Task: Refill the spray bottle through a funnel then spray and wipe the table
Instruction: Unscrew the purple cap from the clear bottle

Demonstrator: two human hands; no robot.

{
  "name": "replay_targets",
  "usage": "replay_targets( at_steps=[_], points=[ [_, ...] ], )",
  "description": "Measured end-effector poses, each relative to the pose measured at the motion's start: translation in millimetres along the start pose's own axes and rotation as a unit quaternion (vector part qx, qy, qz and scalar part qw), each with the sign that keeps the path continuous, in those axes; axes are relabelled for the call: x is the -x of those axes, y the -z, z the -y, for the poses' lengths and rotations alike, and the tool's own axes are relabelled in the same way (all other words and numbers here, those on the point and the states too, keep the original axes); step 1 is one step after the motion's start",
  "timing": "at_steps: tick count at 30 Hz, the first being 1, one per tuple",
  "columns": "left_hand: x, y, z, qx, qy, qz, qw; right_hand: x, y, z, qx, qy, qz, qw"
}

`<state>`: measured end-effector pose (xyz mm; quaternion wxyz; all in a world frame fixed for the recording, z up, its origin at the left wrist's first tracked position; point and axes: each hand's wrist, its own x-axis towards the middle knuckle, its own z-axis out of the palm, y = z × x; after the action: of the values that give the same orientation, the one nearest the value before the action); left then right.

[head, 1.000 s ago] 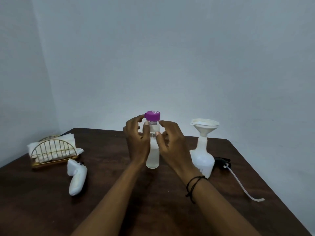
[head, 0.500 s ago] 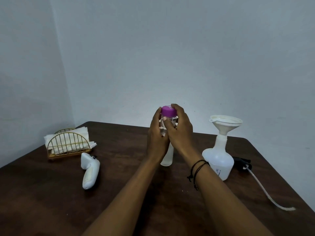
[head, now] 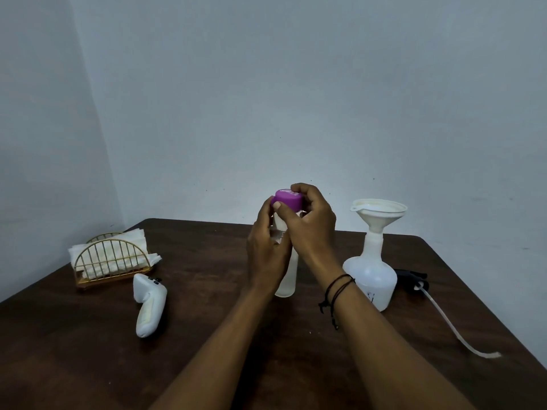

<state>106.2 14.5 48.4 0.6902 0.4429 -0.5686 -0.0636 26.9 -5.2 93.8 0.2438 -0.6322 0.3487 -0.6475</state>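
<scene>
I am seeing the left hand (head: 268, 255) wrapping closed around the body of the clear plastic water bottle (head: 286, 281), which is standing upright at the middle of the dark wooden table (head: 207, 335), while the right hand (head: 310, 226) is pinching its round purple cap (head: 287, 199) between thumb and fingers. Just to the right, the white translucent spray bottle (head: 371, 276) is standing with the cream plastic funnel (head: 379, 213) sitting in its neck, and its black trigger head (head: 413, 278) is lying behind it.

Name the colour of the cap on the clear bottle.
Purple cap, seen in the head view.
</scene>
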Motion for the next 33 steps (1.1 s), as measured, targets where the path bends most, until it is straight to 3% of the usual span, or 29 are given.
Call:
replay_targets(
  at_steps=[6,10,15,19,23,26,30,33],
  points=[
    [-1.7,2.8,1.8,-0.008,-0.001,0.004,1.0,-1.3,-1.7,0.7,0.002,-0.012,0.06,0.998],
    [0.8,1.4,3.7,-0.015,-0.014,0.016,1.0,2.3,-4.8,1.4,0.08,0.019,0.018,0.996],
    [0.4,-0.1,3.6,-0.018,-0.031,0.015,0.999,-0.1,-1.1,0.9,0.039,-0.019,0.052,0.998],
    [1.4,0.7,4.7,-0.021,-0.022,0.014,0.999,0.7,0.7,4.7,0.064,0.011,-0.002,0.998],
    [0.8,-0.1,7.6,-0.025,-0.017,0.014,0.999,0.7,1.0,8.5,0.054,-0.02,0.035,0.998],
    [1.1,-0.4,7.6,-0.025,-0.021,0.015,0.999,1.7,-0.8,5.7,0.061,0.01,-0.006,0.998],
    [1.5,-1.4,6.7,-0.017,-0.024,0.011,0.999,-1.2,-0.4,5.3,0.045,-0.015,0.027,0.999],
    [1.1,-1.3,7.1,-0.015,-0.023,0.01,1.0,1.0,-2.4,5.1,0.083,-0.001,0.005,0.997]
  ],
)
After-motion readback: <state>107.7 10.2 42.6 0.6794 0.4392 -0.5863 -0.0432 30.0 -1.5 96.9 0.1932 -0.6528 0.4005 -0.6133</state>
